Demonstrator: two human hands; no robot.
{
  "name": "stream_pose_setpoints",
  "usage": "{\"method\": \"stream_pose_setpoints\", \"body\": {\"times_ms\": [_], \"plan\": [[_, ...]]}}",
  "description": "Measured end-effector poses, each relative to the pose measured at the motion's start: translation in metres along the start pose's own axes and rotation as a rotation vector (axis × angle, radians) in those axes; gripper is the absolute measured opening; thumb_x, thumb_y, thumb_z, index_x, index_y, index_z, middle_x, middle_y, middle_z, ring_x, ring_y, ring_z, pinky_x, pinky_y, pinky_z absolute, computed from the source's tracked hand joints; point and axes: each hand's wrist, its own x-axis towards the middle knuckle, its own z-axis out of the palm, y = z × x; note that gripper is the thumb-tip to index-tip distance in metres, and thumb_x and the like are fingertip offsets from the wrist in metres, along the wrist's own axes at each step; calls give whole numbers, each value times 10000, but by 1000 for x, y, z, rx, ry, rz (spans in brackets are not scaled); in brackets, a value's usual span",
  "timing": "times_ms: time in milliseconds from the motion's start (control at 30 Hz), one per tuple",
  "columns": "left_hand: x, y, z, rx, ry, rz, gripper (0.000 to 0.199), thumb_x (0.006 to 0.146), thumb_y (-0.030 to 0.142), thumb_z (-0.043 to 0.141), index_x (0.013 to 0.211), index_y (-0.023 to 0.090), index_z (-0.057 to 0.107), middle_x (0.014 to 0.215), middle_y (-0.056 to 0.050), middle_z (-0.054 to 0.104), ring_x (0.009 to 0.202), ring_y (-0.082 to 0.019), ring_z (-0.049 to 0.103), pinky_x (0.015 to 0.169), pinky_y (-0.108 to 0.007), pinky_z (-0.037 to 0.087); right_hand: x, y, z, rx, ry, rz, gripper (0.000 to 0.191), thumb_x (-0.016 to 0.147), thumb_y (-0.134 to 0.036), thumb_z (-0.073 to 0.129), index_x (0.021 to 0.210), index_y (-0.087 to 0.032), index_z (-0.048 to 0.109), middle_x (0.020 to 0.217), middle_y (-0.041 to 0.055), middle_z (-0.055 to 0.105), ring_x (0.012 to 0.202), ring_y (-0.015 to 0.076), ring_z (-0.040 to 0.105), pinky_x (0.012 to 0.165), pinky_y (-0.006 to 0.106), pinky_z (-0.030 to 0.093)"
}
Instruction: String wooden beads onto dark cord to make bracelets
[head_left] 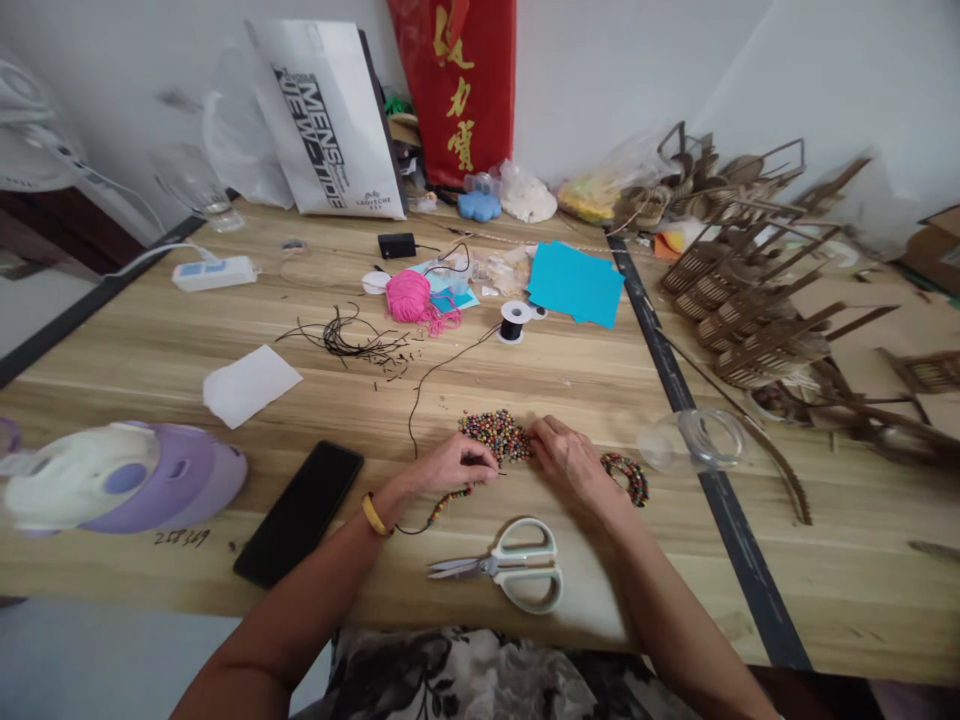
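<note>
My left hand [454,463] is closed in a pinch on a thin black cord, whose short end pokes out past the fingertips. Below that hand hangs a strung row of small multicoloured beads [448,503] on the cord. A heap of loose beads [495,432] lies between my hands. At its right edge is my right hand [571,458], with fingers bent together and the tips at the beads; what they pinch is hidden. A coiled beaded strand [634,480] rests beside my right wrist. The cord leads back to a black spool [512,322].
Scissors [499,566] lie in front of me, and a phone [300,512] is left of my left forearm. Pink yarn [409,296], cut black cords [349,338] and blue sheets [576,285] lie farther back. A clear tape roll [712,440] and small brown baskets [750,300] stand right.
</note>
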Motion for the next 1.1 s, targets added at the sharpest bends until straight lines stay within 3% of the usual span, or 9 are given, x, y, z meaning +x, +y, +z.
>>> {"method": "stream_pose_setpoints", "body": {"times_ms": [300,567,800,1100], "plan": [[1,-3,1,-109,33,-75,319,734,402,664,782,86,655,581,-6,586,509,-78,526,492,-188,438,-4,5,-1,165,90,-50,126,925,-165,431,880,-174,548,845,45,599,692,141,548,631,232,364],[2,-3,1,-153,59,-99,378,693,453,697,783,90,647,568,-2,583,505,-86,537,473,-193,450,-5,-6,-1,659,190,-180,68,852,-175,502,857,-177,569,806,43,624,733,148,591,675,246,454],[2,-3,1,-162,54,-80,403,704,495,673,765,100,626,543,13,564,479,-80,525,465,-188,442,-8,-25,-4,823,135,-137,101,846,-254,542,833,-166,590,793,47,641,723,153,585,662,256,466],[0,-3,0,-167,34,-51,380,753,481,638,776,105,592,552,17,566,462,-67,514,467,-176,431,-20,-33,30,969,189,-125,146,863,-310,556,832,-173,594,793,50,633,709,145,573,649,257,476]]}}
